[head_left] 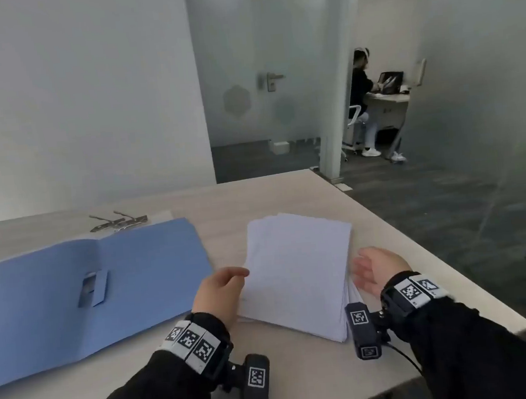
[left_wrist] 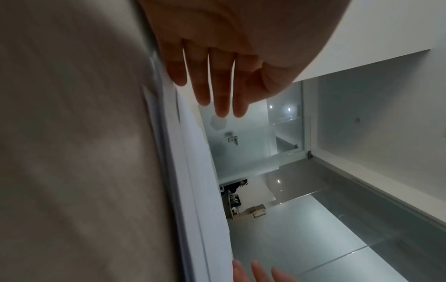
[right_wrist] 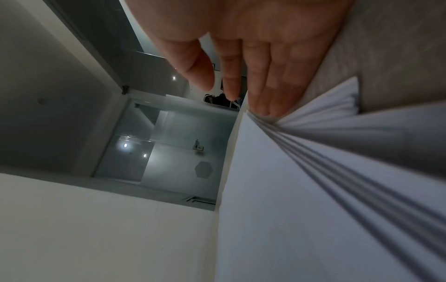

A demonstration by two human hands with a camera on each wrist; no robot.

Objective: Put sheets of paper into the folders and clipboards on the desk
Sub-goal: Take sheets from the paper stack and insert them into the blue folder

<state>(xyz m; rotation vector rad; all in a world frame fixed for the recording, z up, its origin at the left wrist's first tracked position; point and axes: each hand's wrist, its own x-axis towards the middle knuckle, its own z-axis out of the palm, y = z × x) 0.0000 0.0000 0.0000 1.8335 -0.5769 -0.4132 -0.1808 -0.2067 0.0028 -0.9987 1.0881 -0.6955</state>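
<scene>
Head view: a desk [head_left: 286, 194] bearing one open folder and one stack of paper, with a hand at each side of the stack.
Paper stack [head_left: 297, 276]: white sheets, loosely squared, on the desk right of the folder; lower sheets fan out at the right edge.
Blue folder [head_left: 89, 297]: lying open and flat, left of the stack, no sheet in it; a small pocket at its centre.
Metal clips [head_left: 119, 223]: beyond the folder's far edge.
Left hand [head_left: 222, 290]: at the stack's left edge; fingers straight and close together, pinching nothing.
Right hand [head_left: 377, 272]: beside the right edge, palm inward, fingers extended and relaxed; fingertips [right_wrist: 263, 106] just at the fanned edges.
Step in hand: probably squaring the stack or separating sheets.
Next move calls for: lifting a few top sheets cleanly, then carrying them left onto the folder.
</scene>
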